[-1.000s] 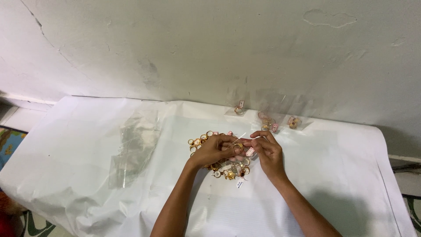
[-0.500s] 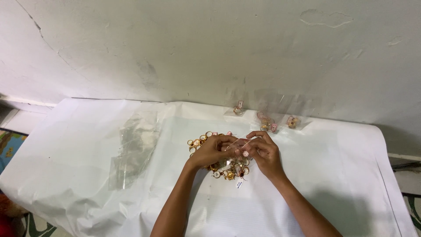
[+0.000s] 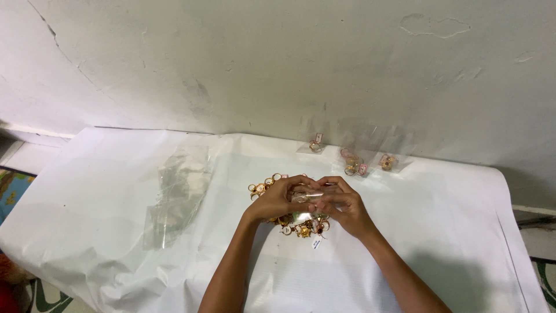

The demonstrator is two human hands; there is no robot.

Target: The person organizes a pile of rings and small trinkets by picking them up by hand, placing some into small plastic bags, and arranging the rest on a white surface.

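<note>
Small clear plastic pouch (image 3: pixel 305 199) pinched between your two hands over the heap of gold rings (image 3: pixel 289 223).

Your left hand (image 3: pixel 278 197) and right hand (image 3: pixel 341 206) both clasp the pouch with their fingers mid-worktop (image 3: pixel 440 255). Clear plastic sleeves (image 3: pixel 176 194) lie well to the left; three bagged rings (image 3: pixel 353 162) sit near the wall.

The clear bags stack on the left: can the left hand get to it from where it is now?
Probably yes. The left hand is by the ring pile, and only bare white sheet lies between it and the clear bags.
</note>
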